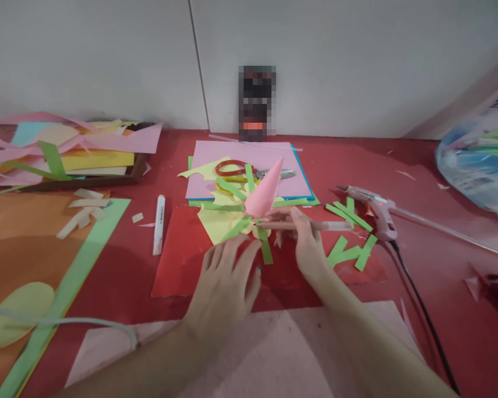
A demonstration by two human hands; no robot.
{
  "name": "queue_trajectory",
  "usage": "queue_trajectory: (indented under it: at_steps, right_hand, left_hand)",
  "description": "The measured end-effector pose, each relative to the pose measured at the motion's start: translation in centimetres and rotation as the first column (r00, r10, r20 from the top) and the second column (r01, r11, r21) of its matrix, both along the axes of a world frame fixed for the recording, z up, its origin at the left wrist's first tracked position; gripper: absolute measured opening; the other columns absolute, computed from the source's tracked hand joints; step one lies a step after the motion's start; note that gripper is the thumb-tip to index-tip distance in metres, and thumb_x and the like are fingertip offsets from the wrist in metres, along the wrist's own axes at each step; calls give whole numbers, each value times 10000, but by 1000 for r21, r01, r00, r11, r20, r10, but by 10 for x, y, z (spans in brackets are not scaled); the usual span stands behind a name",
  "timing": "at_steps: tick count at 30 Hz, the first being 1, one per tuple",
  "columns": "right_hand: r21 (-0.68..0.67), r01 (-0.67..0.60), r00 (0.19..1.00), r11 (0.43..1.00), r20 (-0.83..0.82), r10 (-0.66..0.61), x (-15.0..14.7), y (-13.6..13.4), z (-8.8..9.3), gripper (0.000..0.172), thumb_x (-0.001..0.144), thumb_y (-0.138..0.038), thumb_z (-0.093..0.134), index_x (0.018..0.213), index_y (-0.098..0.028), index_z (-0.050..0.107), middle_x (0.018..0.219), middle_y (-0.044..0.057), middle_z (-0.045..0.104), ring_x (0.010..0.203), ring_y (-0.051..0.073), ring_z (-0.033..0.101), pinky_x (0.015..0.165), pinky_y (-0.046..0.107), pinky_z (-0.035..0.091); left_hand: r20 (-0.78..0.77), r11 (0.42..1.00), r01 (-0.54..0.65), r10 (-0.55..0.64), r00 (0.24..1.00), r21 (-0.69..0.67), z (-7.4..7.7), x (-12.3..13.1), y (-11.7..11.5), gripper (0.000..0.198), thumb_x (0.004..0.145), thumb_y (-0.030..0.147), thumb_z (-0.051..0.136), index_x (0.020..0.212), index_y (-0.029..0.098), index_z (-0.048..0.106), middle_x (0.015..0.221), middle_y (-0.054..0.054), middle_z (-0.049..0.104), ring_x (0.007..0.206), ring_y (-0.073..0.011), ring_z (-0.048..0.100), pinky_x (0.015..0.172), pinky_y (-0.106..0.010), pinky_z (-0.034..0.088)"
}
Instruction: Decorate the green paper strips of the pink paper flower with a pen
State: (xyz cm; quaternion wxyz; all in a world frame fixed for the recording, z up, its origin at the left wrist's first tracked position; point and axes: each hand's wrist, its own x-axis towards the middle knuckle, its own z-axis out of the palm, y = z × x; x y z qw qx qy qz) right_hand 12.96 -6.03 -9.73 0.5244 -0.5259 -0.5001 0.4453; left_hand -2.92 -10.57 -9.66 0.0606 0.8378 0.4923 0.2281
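Observation:
A pink paper cone (pixel 265 190) stands on a pale yellow scalloped paper piece (pixel 211 221), with green paper strips (pixel 266 246) fanning out around its base. My right hand (pixel 305 237) is closed around a slim pen (pixel 288 225). The pen lies nearly level, its tip at the green strips just below the cone. To the left, my left hand (pixel 228 271) rests with bent, parted fingers, its fingertips at the near edge of the yellow paper and a strip. The work sits partly over a red sheet (pixel 178 260).
Behind lie red-handled scissors (pixel 234 166) on pink sheets (pixel 203 160). At right are a glue gun (pixel 373 207) with its cord and loose green strips (pixel 348 254). A white marker (pixel 159 224), a tray of paper scraps (pixel 139 171) and orange sheets (pixel 25 237) occupy the left.

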Motion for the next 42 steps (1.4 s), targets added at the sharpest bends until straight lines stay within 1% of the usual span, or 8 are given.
queue_trajectory:
  at_steps: [4, 7, 14, 23, 26, 29, 35, 42]
  right_hand:
    - [32, -8, 999, 999, -48, 10, 0, 1, -3, 402, 903, -438, 291, 879, -204, 617, 650, 2, 619, 436, 102, 482, 462, 251, 405]
    - [30, -2, 999, 1000, -51, 3, 0, 1, -3, 403, 900, -448, 298, 872, -203, 617, 631, 1, 609, 446, 105, 487, 461, 250, 406]
    - [17, -2, 999, 1000, -37, 3, 0, 1, -1, 411, 896, -456, 294, 851, -200, 613, 616, -1, 607, 431, 101, 474, 456, 249, 402]
    - [-19, 29, 1000, 999, -7, -29, 1, 0, -3, 446, 901, -479, 277, 838, -191, 612, 753, 32, 666, 466, 103, 488, 499, 264, 411]
    - [-21, 36, 999, 999, -6, -36, 1, 2, -4, 453, 895, -498, 283, 831, -191, 610, 756, 29, 658, 471, 105, 494, 498, 264, 414]
    - [-19, 43, 999, 999, 5, -42, 1, 2, -5, 452, 895, -500, 287, 826, -196, 613, 699, 13, 635, 470, 103, 494, 512, 261, 420]
    - [-27, 48, 999, 998, 6, -48, 1, 2, -4, 453, 888, -508, 302, 819, -197, 623, 658, 10, 629, 479, 108, 498, 514, 257, 423]
    - [-39, 48, 994, 998, -99, -52, 0, 3, 0, 436, 883, -493, 310, 793, -184, 604, 717, 40, 687, 435, 107, 482, 460, 259, 415]
  left_hand:
    - [90, 983, -167, 173, 981, -71, -3, -3, 10, 388, 867, 210, 427, 1250, 236, 372, 1345, -105, 357, 1239, -261, 353, 989, -497, 307]
    - [72, 971, -213, 222, 972, -109, -4, -4, 16, 359, 866, 229, 434, 1223, 233, 398, 1306, -87, 426, 1233, -253, 361, 1021, -515, 258]
    - [87, 970, -169, 186, 979, -172, -5, -6, 18, 325, 878, 236, 414, 1201, 262, 435, 1295, -12, 474, 1279, -216, 298, 1073, -501, 168]
    - [217, 952, -188, 241, 946, -240, -3, -7, 19, 297, 857, 205, 426, 1146, 249, 477, 1183, -32, 503, 1177, -206, 379, 1026, -437, 287]
    - [251, 948, -187, 252, 935, -257, -4, -8, 19, 296, 855, 205, 429, 1144, 245, 478, 1169, -39, 499, 1144, -206, 406, 992, -414, 336]
    - [268, 953, -161, 230, 935, -257, -4, -8, 20, 293, 854, 204, 434, 1137, 256, 488, 1171, -27, 522, 1172, -208, 404, 1012, -428, 315]
    - [198, 961, -95, 149, 969, -258, -5, -9, 19, 349, 890, 245, 403, 1234, 277, 447, 1281, 0, 498, 1288, -197, 305, 1077, -485, 204]
    - [151, 974, -77, 111, 982, -214, -9, -9, 20, 370, 915, 236, 364, 1279, 270, 421, 1332, -1, 464, 1320, -182, 261, 1085, -475, 195]
